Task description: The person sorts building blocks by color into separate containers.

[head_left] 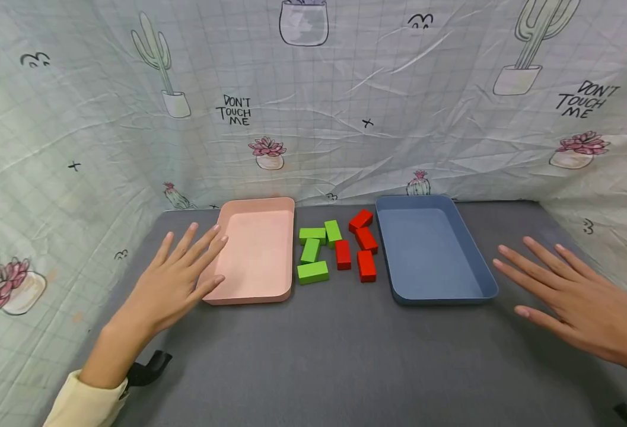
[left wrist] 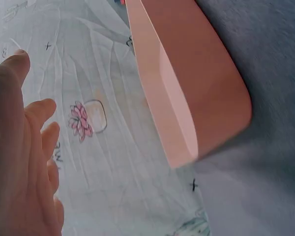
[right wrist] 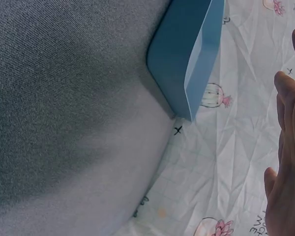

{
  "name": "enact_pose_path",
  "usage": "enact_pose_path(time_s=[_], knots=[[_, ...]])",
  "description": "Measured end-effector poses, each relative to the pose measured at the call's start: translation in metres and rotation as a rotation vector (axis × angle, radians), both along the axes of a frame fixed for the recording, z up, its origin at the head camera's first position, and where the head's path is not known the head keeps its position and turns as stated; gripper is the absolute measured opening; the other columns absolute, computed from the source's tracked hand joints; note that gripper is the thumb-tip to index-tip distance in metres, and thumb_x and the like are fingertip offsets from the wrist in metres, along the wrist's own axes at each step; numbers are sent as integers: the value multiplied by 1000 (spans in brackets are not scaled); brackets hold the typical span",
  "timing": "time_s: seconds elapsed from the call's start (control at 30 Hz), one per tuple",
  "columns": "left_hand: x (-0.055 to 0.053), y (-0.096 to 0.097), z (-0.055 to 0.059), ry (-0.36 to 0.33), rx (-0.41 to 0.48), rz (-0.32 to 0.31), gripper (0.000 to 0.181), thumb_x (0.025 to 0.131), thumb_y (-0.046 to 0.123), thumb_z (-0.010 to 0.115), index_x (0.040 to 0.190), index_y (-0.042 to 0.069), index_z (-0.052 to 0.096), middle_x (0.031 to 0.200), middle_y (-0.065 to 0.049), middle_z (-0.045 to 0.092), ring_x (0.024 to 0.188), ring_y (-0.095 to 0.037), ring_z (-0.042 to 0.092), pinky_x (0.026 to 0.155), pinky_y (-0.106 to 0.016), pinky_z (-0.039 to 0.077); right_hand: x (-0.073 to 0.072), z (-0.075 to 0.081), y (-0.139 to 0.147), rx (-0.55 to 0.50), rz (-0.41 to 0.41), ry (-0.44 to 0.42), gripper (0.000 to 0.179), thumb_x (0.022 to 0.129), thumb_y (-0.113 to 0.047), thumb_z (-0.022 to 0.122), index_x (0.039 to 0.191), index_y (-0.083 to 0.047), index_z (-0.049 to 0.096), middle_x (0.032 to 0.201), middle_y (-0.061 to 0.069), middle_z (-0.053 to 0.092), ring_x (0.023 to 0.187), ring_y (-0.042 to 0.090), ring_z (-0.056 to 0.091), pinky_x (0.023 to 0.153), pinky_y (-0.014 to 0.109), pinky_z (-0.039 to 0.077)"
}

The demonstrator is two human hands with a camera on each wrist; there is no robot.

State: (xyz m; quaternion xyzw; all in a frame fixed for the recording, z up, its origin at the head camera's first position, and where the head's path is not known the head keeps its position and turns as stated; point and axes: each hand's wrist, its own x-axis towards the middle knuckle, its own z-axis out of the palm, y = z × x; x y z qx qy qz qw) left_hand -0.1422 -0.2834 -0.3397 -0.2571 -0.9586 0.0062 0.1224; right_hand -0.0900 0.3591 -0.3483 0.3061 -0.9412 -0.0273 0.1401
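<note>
My left hand [head_left: 171, 284] has its fingers spread and overlaps the left edge of the pink tray [head_left: 257, 252] in the head view. It holds nothing. On the other side, my right hand [head_left: 580, 296] spreads its fingers just right of the blue tray [head_left: 430, 249], also holding nothing. Between the trays lie several green blocks [head_left: 312, 272] on the left and several red blocks [head_left: 366, 265] on the right. In the left wrist view the pink tray's wall [left wrist: 206, 73] rises beside the hand; the right wrist view shows a corner of the blue tray [right wrist: 174, 59].
Both trays and the blocks stand on a dark grey table [head_left: 345, 356]. A pale cloth [head_left: 334, 89] printed with cacti and words hangs behind and along both sides. Black straps [head_left: 148, 369] show at both wrists.
</note>
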Motion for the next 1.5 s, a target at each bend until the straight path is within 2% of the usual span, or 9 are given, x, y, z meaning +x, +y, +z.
enact_pose_path(time_s=[0.13, 0.37, 0.5, 0.73, 0.97, 1.13, 1.3, 1.5], knots=[[-6, 10, -3, -34, 10, -27, 70, 105, 52, 46, 164, 29, 19, 171, 4, 14, 157, -25, 2, 126, -52, 1, -1, -2, -2, 1, -4, -3, 89, 89, -48, 72, 163, -30, 25, 171, -6, 11, 157, 21, -1, 126, 43, -9], [-15, 26, -13, -31, 26, -91, 68, 105, 52, 46, 164, 30, 20, 170, 5, 16, 156, -29, 11, 126, -53, 3, -6, -5, -4, 2, -5, 3, 88, 91, -53, 69, 163, -30, 25, 171, -8, 9, 157, 20, -1, 126, 43, -8], [-18, 33, -18, -34, 40, -112, 68, 105, 53, 45, 164, 29, 21, 170, 5, 16, 157, -28, 9, 126, -53, 4, -11, -7, -7, -11, 4, -11, 85, 93, -56, 65, 163, -31, 23, 171, -9, 10, 157, 20, 0, 126, 43, -8], [-24, 46, -22, -61, 86, -153, 68, 105, 53, 45, 164, 28, 21, 170, 5, 16, 157, -27, 7, 125, -55, 5, -20, -11, -12, -34, 16, -24, 84, 93, -49, 68, 163, -30, 25, 170, -6, 15, 157, 19, -1, 126, 42, -8], [-30, 63, -27, -151, 153, -190, 68, 105, 53, 43, 164, 32, 17, 170, 10, 14, 157, -27, 8, 122, -61, 13, -23, -17, -13, -39, -9, -49, 84, 94, -44, 69, 163, -30, 24, 170, -4, 18, 157, 17, -2, 126, 40, -9], [-33, 75, -28, -222, 204, -220, 67, 106, 52, 42, 165, 33, 14, 170, 12, 10, 157, -25, 6, 123, -60, 12, -27, -20, -11, -45, -26, -89, 83, 95, -42, 68, 164, -31, 23, 170, -4, 18, 157, 14, -3, 125, 40, -11], [-38, 90, -25, -299, 302, -253, 69, 105, 47, 49, 164, 36, 14, 169, 16, 10, 157, -25, 6, 124, -59, 10, -33, -21, -11, -81, -27, -121, 81, 95, -37, 69, 163, -30, 26, 169, -4, 21, 157, 14, 1, 125, 37, -10], [-45, 109, -24, -355, 390, -332, 70, 105, 52, 47, 164, 33, 14, 169, 14, 12, 157, -24, 9, 124, -59, 11, -38, -23, -10, -119, -7, -136, 79, 95, -32, 71, 162, -28, 29, 167, 1, 28, 156, 13, 6, 126, 33, -7]])
